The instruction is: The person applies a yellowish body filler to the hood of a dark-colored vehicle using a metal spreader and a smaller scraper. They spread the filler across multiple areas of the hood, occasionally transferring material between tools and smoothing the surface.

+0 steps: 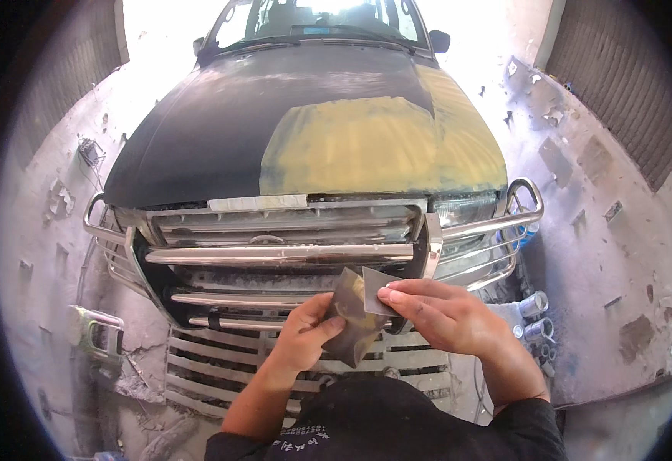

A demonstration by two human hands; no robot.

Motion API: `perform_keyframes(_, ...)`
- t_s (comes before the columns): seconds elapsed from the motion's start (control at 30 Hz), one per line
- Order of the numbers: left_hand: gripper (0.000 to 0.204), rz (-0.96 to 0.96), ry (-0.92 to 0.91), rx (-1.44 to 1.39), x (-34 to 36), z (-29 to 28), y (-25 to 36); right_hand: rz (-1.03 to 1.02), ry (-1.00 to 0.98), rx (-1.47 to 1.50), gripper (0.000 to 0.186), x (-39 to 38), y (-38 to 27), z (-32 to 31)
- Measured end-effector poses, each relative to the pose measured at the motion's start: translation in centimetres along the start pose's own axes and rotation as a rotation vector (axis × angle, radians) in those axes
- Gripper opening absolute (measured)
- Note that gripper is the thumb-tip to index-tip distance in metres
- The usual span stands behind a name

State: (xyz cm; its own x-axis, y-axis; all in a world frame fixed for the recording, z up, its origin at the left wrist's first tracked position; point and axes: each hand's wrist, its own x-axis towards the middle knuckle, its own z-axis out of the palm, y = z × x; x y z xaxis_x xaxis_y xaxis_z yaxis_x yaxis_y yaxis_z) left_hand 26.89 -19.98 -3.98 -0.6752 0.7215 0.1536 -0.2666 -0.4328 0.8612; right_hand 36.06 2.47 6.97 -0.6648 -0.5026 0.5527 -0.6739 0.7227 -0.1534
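— While both hands hover in front of the car's nose, what do you make of them?

— I see the left hand (305,334) and the right hand (440,311) meeting on a folded sheet of sandpaper (354,315), grey-brown and creased. The left grip is pressed together on it, thumb on top and fingers curled underneath. The right grip pinches its upper corner between thumb and fingertips (388,294).

— Where does the sheet sit?

— I place it in the air between the two hands, low in the view, right in front of the chrome bull bar (290,253) and the grille (274,223). I can't tell whether it touches the bar.

— And the car itself?

— I look down on a dark hood (221,131) with a broad yellowish sanded patch (382,146) covering its right-hand part. A strip of pale masking tape (258,203) runs along the hood's front edge. To the right, on the dusty floor (605,253), I make out a few small cans (536,315) near the bumper. A detached metal part (94,330) lies to the left.
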Motion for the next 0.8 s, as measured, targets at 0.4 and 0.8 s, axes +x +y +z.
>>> perform_keyframes(0.4, 0.032, 0.097, 0.108, -0.305, 0.9, -1.2, 1.0, 0.651, 0.177, 0.236, 0.06, -3.2, 1.0, 3.1)
perform_keyframes(0.8, 0.027, 0.009, 0.327, -0.391, 5.6, 4.9, -4.5, 0.773, 0.823, 0.809, 0.071, -5.2, 4.5, 8.8)
